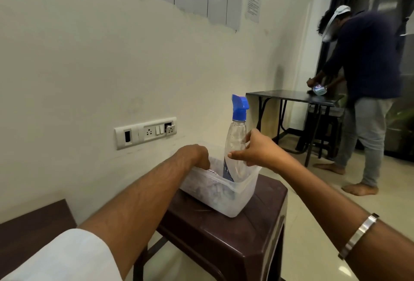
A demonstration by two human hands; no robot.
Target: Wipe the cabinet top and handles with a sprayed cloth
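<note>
A clear spray bottle (235, 139) with a blue trigger head stands upright inside a translucent plastic tub (237, 200). My right hand (257, 150) curls around the bottle's middle, thumb in front and fingers behind. My left hand (195, 155) reaches down into the tub's left side, its fingertips hidden among pale crumpled cloth (208, 187); whether it grips the cloth I cannot tell. The tub sits on a dark brown plastic stool (224, 236).
A dark brown cabinet top (33, 227) shows at the lower left against the cream wall. A switch and socket plate (145, 132) is on the wall. At the right a person (367, 79) bends over a black table (291, 95). Pale floor tiles lie between.
</note>
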